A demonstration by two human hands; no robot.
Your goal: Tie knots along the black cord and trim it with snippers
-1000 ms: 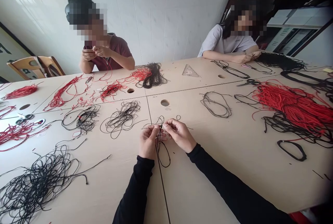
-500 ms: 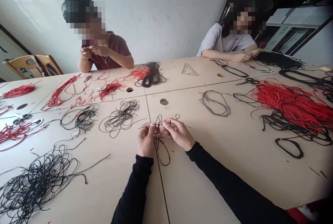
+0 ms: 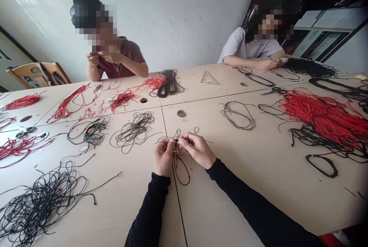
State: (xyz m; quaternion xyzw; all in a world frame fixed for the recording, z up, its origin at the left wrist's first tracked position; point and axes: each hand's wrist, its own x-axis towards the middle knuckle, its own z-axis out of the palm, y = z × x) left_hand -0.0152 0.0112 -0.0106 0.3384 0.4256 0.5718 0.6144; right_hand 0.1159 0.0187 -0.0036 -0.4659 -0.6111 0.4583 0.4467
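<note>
A thin black cord (image 3: pixel 188 178) is held up in front of me, over the seam of the pale table (image 3: pixel 218 208). My left hand (image 3: pixel 163 157) pinches it between thumb and fingers near a small dark knot. From the other side, my right hand (image 3: pixel 198 150) is closed on the cord with thumb and forefinger, its fingertips close to the left thumb. A long loop hangs below the hands, and a smaller loop and thin ends stick out above and to the sides. The exact crossing of the strands between the fingertips is too small to make out.
Black cord bundles (image 3: pixel 46 201) lie left, and a red cord pile (image 3: pixel 319 113) lies right beside scissors (image 3: pixel 273 90). A triangle ruler (image 3: pixel 209 78) lies further back. Across the table sit a person in maroon (image 3: pixel 129 55) and a person in a light shirt (image 3: pixel 235 46), both handling cord.
My right fingertips have moved slightly left, closer to my left thumb at the knot. The hanging loop has shifted a little right. The view has moved slightly.
</note>
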